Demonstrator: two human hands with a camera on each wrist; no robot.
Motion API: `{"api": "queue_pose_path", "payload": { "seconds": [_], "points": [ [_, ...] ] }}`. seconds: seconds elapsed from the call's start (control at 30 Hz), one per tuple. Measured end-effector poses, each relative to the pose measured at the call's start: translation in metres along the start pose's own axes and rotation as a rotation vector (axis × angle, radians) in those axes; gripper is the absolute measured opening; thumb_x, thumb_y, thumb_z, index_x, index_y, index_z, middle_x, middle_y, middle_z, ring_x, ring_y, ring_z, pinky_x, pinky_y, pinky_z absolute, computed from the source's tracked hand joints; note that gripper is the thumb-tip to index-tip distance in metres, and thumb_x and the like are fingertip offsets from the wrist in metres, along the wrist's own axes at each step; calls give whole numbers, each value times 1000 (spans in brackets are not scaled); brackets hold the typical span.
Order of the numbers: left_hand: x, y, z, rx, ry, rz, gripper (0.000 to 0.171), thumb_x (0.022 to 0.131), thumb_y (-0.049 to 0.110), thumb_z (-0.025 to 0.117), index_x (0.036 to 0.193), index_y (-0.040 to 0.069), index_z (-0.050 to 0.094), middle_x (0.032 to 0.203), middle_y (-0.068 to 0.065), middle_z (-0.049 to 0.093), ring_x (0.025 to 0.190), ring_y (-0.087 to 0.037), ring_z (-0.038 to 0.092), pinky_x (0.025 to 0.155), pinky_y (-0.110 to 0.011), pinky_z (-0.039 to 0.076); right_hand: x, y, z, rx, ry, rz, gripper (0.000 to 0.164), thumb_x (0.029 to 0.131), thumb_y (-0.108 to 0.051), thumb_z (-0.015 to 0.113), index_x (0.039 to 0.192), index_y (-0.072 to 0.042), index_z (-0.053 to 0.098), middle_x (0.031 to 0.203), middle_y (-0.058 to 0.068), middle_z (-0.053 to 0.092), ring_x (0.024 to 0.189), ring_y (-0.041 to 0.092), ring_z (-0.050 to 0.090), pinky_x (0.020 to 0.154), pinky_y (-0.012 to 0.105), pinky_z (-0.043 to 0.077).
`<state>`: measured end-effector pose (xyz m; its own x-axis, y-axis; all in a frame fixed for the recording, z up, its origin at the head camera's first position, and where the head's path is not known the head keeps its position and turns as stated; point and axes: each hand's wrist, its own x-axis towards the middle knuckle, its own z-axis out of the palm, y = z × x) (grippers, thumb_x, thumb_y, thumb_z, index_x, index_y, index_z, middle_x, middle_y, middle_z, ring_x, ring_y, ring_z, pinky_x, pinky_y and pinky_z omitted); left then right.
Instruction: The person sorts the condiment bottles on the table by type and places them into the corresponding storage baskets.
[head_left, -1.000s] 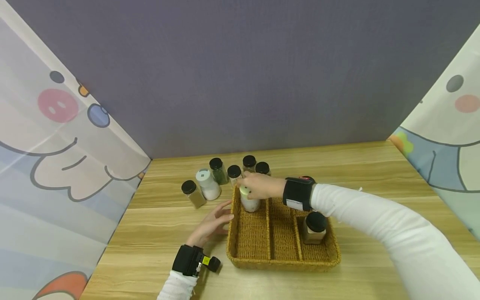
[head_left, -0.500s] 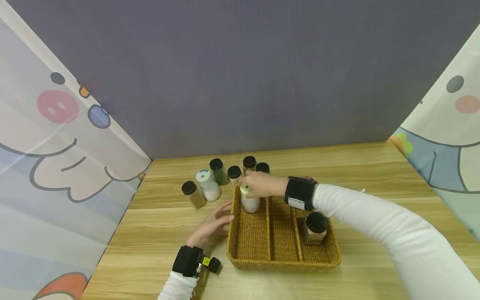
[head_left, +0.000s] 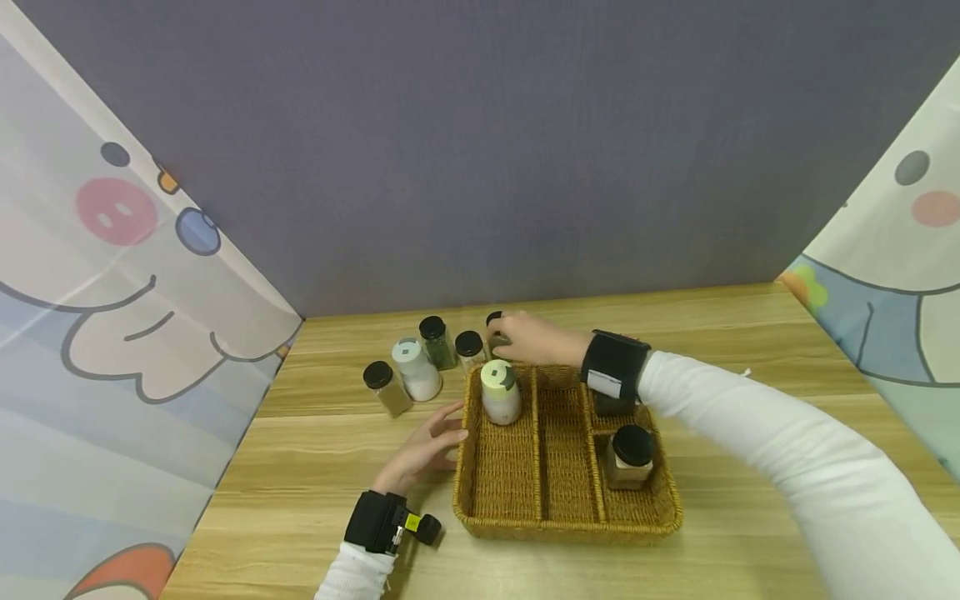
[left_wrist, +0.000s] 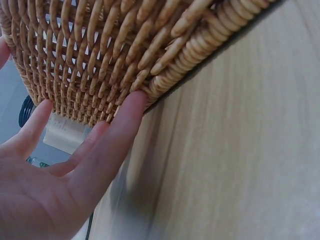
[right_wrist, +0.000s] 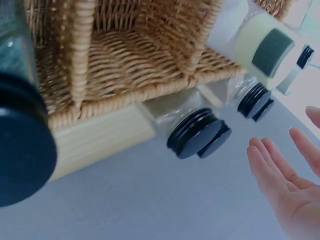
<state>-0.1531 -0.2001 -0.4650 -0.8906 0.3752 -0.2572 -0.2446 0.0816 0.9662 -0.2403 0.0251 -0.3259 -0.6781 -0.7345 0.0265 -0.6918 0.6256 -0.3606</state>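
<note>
"At the left wall of the basket [head_left: 566, 532], what's the left hand [head_left: 420, 450] doing?"

"Fingers spread, fairly straight, tips touching the outside of the weave. Holds nothing."

"And the right hand [head_left: 532, 337]?"

"Behind the basket's far rim, by black-lidded jars [right_wrist: 192, 137]. Fingers loose and apart in its wrist view, nothing between them."

"Materials, shapes?"

"Basket: brown wicker, rectangular, rounded corners, knobbly weave, woven dividers. White shaker [head_left: 501, 406]: smooth, round, pale yellow-green lid, upright at the far end of the basket's left compartment. Clear square-sided jar [head_left: 628, 473], black lid, near right compartment. Dark jar [head_left: 613, 406] in the far right one, mostly under the wrist."

"Outside the basket?"

"Off its far left corner: tan-filled jar [head_left: 392, 396], second white shaker [head_left: 416, 371], green-filled jar [head_left: 440, 348], all standing."

"Writing?"

"Dark patch on the yellow-green lid, illegible. Faint marks on a pale label [left_wrist: 62, 137] past the basket wall, unreadable. White tag [head_left: 603, 383] on the right wristband, print too small."

"Surface, room?"

"Under the basket, a wood-grain table [head_left: 300, 450], yellow-brown streaks. Beyond the basket, a plain grey-purple panel [head_left: 525, 167]; well out on both sides of it, cartoon-animal curtains [head_left: 112, 333]."
</note>
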Motion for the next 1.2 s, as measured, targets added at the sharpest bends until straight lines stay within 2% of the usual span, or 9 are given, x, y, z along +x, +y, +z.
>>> {"api": "queue_pose_path", "payload": {
  "seconds": [0.27, 0.5, 0.77, 1.0, 1.2],
  "points": [
    [0, -1, 0, 20, 2, -5, 70, 83, 27, 60, 140, 11, 22, 134, -26, 29, 115, -37, 41, 80, -47, 47, 2, 16, -1, 20, 35, 45, 32, 85, -13, 57, 113, 2, 56, 111, 16, 56, 98, 26, 53, 86, 35, 45],
    [-1, 1, 0, 6, -3, -1, 67, 85, 23, 58, 140, 10, 21, 134, -27, 29, 116, -39, 40, 80, -47, 47, 2, 28, -3, -29, 49, 81, 31, 83, -12, 58, 112, 1, 58, 105, 17, 55, 92, 27, 54, 78, 36, 47],
    [0, -1, -1, 26, -8, 7, 71, 84, 29, 59, 140, 10, 21, 135, -27, 28, 115, -38, 40, 80, -46, 47, 3, 34, -1, -7, 3, 143, 33, 83, -11, 58, 114, 0, 57, 110, 18, 52, 84, 22, 52, 73, 34, 44],
    [2, -5, -4, 20, -3, -7, 71, 82, 30, 61, 140, 14, 22, 134, -24, 31, 115, -37, 41, 80, -46, 47, 6, 36, 3, -5, -23, 146, 35, 83, -11, 59, 115, 1, 55, 115, 16, 53, 106, 31, 49, 90, 39, 41],
    [0, 0, -1, 8, 1, -13, 66, 86, 21, 57, 140, 10, 21, 135, -28, 27, 117, -40, 38, 80, -48, 47, 7, 36, 7, -18, -25, 137, 34, 82, -9, 60, 114, 2, 55, 113, 17, 52, 104, 29, 50, 89, 38, 42]
  ]
}}
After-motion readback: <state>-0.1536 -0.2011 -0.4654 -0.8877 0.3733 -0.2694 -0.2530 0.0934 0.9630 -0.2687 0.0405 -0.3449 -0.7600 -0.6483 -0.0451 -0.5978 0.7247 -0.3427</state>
